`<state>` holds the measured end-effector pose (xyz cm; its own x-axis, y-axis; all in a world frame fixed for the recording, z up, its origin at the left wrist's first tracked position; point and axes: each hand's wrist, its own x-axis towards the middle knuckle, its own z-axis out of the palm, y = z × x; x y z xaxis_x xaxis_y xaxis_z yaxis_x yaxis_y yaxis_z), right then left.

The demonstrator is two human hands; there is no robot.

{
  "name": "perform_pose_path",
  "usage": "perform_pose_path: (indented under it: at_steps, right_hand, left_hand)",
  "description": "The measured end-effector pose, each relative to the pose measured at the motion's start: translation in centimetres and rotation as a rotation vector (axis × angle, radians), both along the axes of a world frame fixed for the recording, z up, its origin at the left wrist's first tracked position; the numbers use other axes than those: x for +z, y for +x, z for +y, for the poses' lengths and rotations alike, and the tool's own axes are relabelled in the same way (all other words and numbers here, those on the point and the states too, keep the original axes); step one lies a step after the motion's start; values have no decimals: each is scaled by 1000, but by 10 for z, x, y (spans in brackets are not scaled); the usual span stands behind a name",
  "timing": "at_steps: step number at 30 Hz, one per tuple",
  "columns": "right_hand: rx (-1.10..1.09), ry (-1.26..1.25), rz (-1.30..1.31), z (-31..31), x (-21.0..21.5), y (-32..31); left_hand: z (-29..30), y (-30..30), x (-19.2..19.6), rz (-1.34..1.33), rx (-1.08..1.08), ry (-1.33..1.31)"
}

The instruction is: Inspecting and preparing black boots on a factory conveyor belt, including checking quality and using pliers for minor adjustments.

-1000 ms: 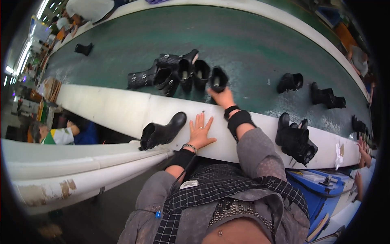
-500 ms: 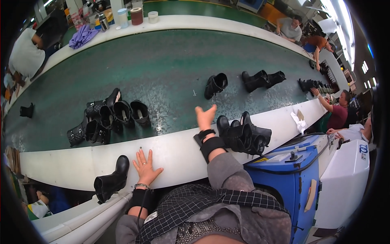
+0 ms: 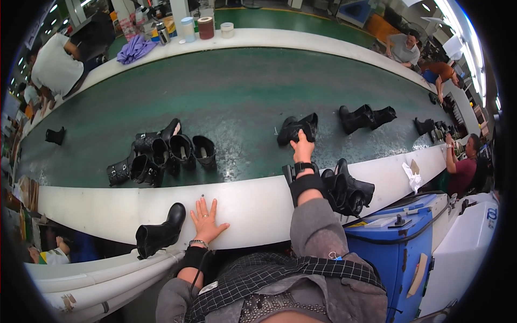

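Out over the green surface point(image 3: 242, 91), my right hand point(image 3: 302, 146) has its fingers closed on a black boot point(image 3: 291, 130), which lies tilted with its opening to the right. My left hand point(image 3: 206, 222) rests flat on the white ledge point(image 3: 258, 199), fingers spread, holding nothing. To its left a single black boot point(image 3: 161, 231) lies on the ledge, toe pointing away from me. Several black boots point(image 3: 350, 188) are bunched on the ledge beside my right forearm, which partly hides them.
A group of black boots point(image 3: 161, 153), some buckled, stands ahead to the left. Two more boots point(image 3: 356, 118) lie farther right. A blue machine point(image 3: 393, 247) is by my right side. White cloth point(image 3: 413, 176) lies on the ledge. Several people sit or lean around the surface.
My right hand has reached forward and taken hold of the boot, which has tipped from upright onto its side. My left hand stays on the ledge. The whole view has shifted slightly.
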<state>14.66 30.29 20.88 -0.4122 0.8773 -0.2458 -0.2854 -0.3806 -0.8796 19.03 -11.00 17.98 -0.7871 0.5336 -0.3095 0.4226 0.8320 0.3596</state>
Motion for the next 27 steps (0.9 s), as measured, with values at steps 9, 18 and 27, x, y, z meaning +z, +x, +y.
perform_pose_path:
  at_steps: [9,18,27]
  right_hand:
    - [605,-329,494,-88,29,123]
    - [805,-233,400,-135,59,195]
    - [927,-119,327,-157,38,243]
  left_hand:
    - [14,-3,3,-20,-30,54]
    - [68,4,80,-1279,240,1364]
    - [92,23,99,-1049,205,1419]
